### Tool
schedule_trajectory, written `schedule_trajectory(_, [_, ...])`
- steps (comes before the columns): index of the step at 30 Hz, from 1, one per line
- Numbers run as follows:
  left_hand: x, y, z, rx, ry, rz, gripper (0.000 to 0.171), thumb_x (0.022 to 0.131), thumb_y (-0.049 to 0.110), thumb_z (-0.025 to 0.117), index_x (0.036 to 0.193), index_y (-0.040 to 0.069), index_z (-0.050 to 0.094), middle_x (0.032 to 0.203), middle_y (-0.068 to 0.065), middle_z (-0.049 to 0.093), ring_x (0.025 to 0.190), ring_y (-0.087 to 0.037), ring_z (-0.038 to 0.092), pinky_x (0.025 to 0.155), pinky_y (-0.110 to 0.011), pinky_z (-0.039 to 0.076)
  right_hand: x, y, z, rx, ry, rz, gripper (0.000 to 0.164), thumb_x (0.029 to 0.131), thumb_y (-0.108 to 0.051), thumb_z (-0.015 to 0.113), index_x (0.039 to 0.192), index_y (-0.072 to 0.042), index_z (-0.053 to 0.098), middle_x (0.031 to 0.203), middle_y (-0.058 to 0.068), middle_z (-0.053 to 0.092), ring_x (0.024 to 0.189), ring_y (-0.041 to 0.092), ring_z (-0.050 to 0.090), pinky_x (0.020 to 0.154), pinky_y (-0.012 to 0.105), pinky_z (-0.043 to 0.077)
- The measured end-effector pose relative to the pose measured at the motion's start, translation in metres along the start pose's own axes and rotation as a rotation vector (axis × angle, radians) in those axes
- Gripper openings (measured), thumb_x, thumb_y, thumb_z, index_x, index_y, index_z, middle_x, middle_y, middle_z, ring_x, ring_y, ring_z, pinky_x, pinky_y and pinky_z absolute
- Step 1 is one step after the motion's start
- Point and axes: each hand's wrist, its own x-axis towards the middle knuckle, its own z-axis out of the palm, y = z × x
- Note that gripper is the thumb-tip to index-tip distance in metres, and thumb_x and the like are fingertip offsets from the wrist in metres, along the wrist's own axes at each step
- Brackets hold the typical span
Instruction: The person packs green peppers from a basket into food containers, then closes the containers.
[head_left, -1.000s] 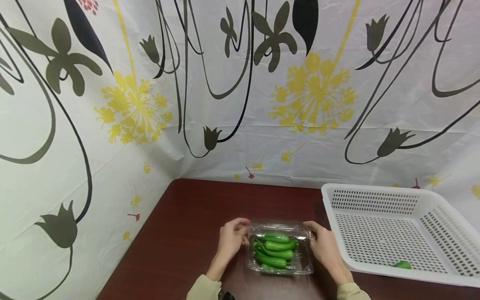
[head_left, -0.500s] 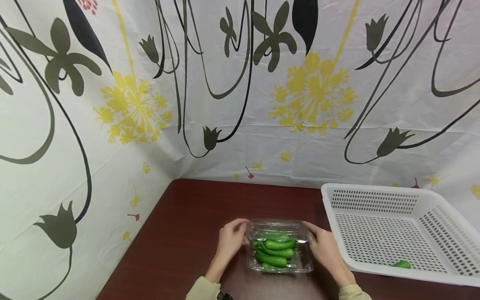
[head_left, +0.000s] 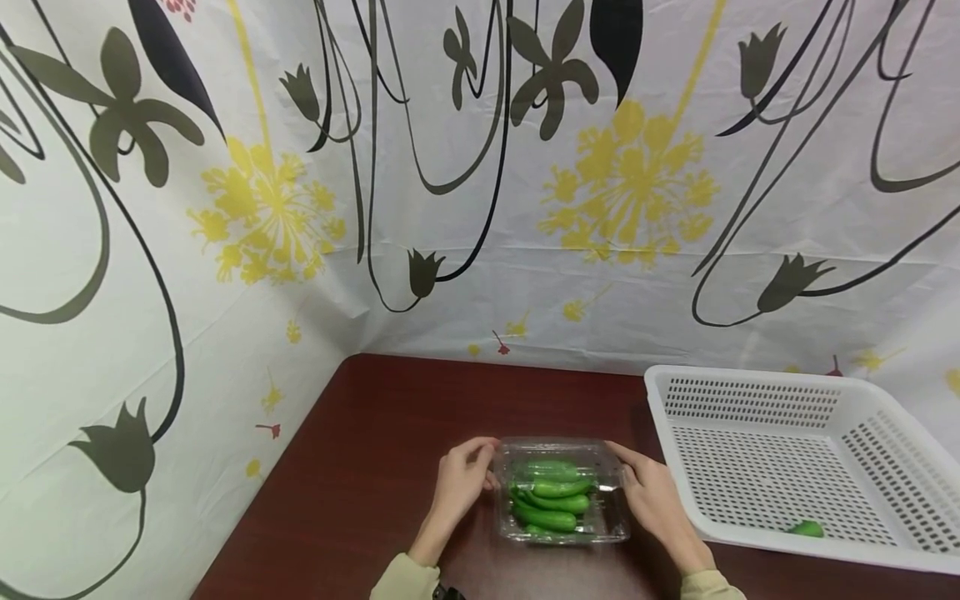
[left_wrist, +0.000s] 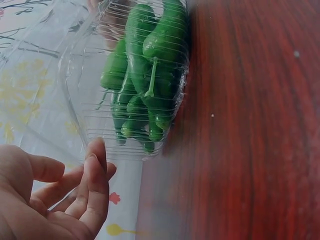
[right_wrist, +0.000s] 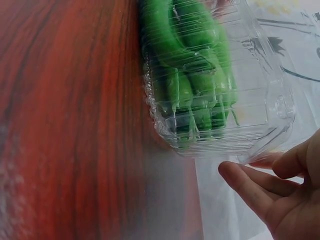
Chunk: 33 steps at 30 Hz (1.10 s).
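A clear plastic clamshell box (head_left: pixel 611 533) rests on the table in front of me, its lid (head_left: pixel 592 450) lying over it. Several green peppers (head_left: pixel 551 520) are heaped inside, showing through the plastic. My left hand (head_left: pixel 461 483) is at the box's far left corner, its loosely bent fingers (left_wrist: pixel 97 190) touching the end wall in the left wrist view. On the opposite side, my right hand (head_left: pixel 651 493) touches the far right corner. The right wrist view has its fingers (right_wrist: pixel 245 187) fairly straight, tips right at the box's edge.
A white perforated plastic basket (head_left: pixel 757 467) stands to the right, close to my right hand, with one green pepper (head_left: pixel 807 529) near its front wall. The dark red wooden table (head_left: pixel 360 475) meets a white patterned cloth (head_left: pixel 480 292) at the back and left.
The lid has come down from the box's far edge and now covers the peppers. Both hands have stayed at the corners with only slight shifts.
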Motion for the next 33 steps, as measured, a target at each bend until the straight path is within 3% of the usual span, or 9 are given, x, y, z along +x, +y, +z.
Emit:
schedule_trajectory(9, [0.0015,-0.0010,-0.0013,0.011,0.005,-0.010,0.018,0.098,0.011,0.063,0.110,0.003,0.075,0.074,-0.006,0.073,0.052,-0.023,0.066,0.052,-0.037,0.055,-0.0004,-0.0001,-0.0010,0.009,-0.023,0.024,0.042,0.096,0.005,0.044,0.130,-0.001,0.066,0.062,-0.007,0.038,0.046,0.002,0.029,0.055,0.028,0.033])
schedule_trajectory(15, [0.0022,-0.0024,-0.0028,0.020,0.003,-0.005,0.019,0.098,0.009,0.064,0.111,0.003,0.075,0.071,-0.006,0.072,0.050,-0.018,0.065,0.049,-0.026,0.051,0.0002,-0.0005,-0.0031,-0.014,-0.028,0.033,0.040,0.097,0.002,0.047,0.129,-0.007,0.069,0.065,-0.007,0.043,0.058,0.005,0.042,0.065,0.032,0.040])
schedule_trajectory(17, [0.0021,-0.0027,-0.0035,0.022,0.002,-0.002,0.019,0.097,0.008,0.064,0.111,0.003,0.075,0.071,-0.005,0.072,0.050,-0.017,0.064,0.048,-0.023,0.049,0.0003,-0.0009,-0.0040,-0.009,-0.042,0.049,0.040,0.097,0.001,0.048,0.129,-0.008,0.070,0.067,-0.007,0.051,0.063,0.007,0.049,0.067,0.034,0.041])
schedule_trajectory(21, [0.0015,-0.0024,-0.0040,0.033,-0.003,0.009,0.020,0.095,0.004,0.064,0.111,0.002,0.075,0.074,-0.005,0.072,0.051,-0.019,0.066,0.046,-0.020,0.046,0.0004,-0.0024,-0.0058,0.000,-0.079,0.098,0.038,0.099,-0.002,0.049,0.129,-0.009,0.070,0.087,-0.001,0.072,0.078,0.013,0.062,0.072,0.037,0.045])
schedule_trajectory(25, [0.0014,-0.0022,-0.0039,0.047,-0.009,0.019,0.021,0.094,0.001,0.063,0.112,0.001,0.074,0.080,-0.008,0.074,0.051,-0.019,0.066,0.046,-0.019,0.045,0.0004,-0.0045,-0.0063,0.003,-0.113,0.140,0.035,0.101,-0.010,0.052,0.132,-0.010,0.068,0.104,0.003,0.073,0.082,0.016,0.060,0.073,0.038,0.044])
schedule_trajectory(33, [-0.0027,0.0003,-0.0039,0.108,-0.051,0.026,0.032,0.090,-0.002,0.064,0.122,-0.003,0.069,0.097,-0.013,0.074,0.051,-0.007,0.063,0.047,-0.024,0.049,-0.0023,-0.0053,-0.0036,0.019,-0.151,0.167,0.041,0.099,-0.006,0.055,0.139,-0.009,0.061,0.087,0.000,0.064,0.068,0.010,0.050,0.069,0.032,0.041])
